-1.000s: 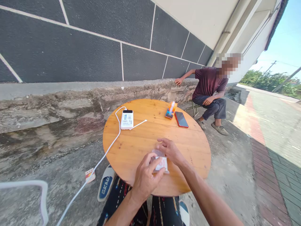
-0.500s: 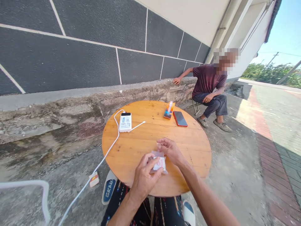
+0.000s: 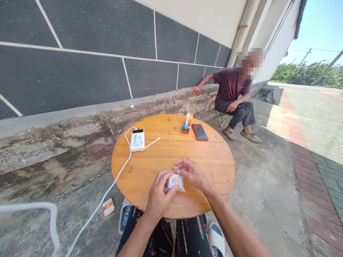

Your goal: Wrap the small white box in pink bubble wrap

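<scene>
since the frame of half a second ago, the right hand [image 3: 192,174] has been brought closer to the far edge of the small clear packet [image 3: 175,181], and everything on the surface [image 3: 211,160] has been shifted a little to the left in view. the packet is kept at the near part of the round wooden surface, between the two hands. it is gripped by the left hand [image 3: 159,191], with the fingers laid along its far left side and the thumb set on its near edge. a white label with a pinkish mark can be seen through the wrapping. the right hand is curled, with its fingertips drawn close together at the packet's far edge; whether anything is pinched there cannot be told.

farther back, an orange and blue tape dispenser [image 3: 187,123] is placed just beside a red-edged phone [image 3: 200,132]. at the left, a white power bank [image 3: 138,140] is laid with its label up, and a white cable [image 3: 123,168] is run from it over the rim. beyond, a person in a dark red shirt [image 3: 233,87] is seated on a folding stool.
</scene>
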{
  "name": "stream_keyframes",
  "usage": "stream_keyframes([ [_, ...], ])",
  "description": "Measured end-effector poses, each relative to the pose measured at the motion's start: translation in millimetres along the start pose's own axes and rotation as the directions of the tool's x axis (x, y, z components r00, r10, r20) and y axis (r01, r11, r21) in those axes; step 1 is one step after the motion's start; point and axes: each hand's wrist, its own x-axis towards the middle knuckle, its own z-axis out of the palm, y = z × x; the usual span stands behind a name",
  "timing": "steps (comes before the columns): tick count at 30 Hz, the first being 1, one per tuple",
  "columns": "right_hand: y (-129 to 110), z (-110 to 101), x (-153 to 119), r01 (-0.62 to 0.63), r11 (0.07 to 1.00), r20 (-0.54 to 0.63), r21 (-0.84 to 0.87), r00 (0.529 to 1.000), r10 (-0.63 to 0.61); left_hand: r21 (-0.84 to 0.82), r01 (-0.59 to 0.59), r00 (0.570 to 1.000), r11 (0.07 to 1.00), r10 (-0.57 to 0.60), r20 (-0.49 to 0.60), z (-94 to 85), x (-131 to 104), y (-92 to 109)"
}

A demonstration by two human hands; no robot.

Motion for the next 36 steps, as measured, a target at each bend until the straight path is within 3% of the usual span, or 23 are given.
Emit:
stream_keyframes([
  [3,-5,1,-5,0.043,0.993,0.032,-0.11,0.999,-0.04,-0.006,0.042,0.999,0.999,-0.043,-0.007,-0.3,0,2],
  [5,-9,2,-8,0.117,0.953,0.037,-0.279,0.993,-0.111,-0.007,0.045,0.999,0.999,-0.045,-0.014,-0.7,0,3],
  [7,-12,2,-11,0.236,0.824,0.061,-0.515,0.969,-0.24,-0.008,0.045,0.999,0.999,-0.045,-0.026,-0.9,0,3],
  [10,-16,3,-17,0.396,0.524,0.219,-0.754,0.904,-0.368,-0.006,0.032,0.999,0.999,-0.033,-0.043,-0.2,1,2],
  [13,-20,2,-27,0.484,0.36,0.359,-0.798,0.861,-0.36,-0.003,0.015,0.999,1.0,-0.015,-0.04,1.8,0,-3],
  [20,-17,-7,-56,0.563,0.199,0.486,-0.802,0.809,-0.33,0.018,-0.014,1.0,1.0,0.014,-0.026,3.9,-1,-6],
  [24,-19,-4,-59,0.548,0.203,0.475,-0.812,0.821,-0.317,0.02,-0.02,1.0,1.0,0.02,-0.008,3.2,-1,-4],
  [27,-23,-4,-62,0.513,0.249,0.406,-0.822,0.833,-0.375,0.028,-0.017,1.0,0.999,0.017,0.003,2.9,-1,-4],
  [32,-16,-12,-83,0.307,0.475,0.05,-0.824,0.876,-0.48,0.051,0.003,1.0,0.999,-0.003,0.001,2.4,-1,-3],
  [36,0,-13,-95,0.148,0.657,-0.138,-0.739,0.921,-0.363,0.067,-0.007,1.0,0.998,0.009,-0.022,2.5,-2,-2],
])
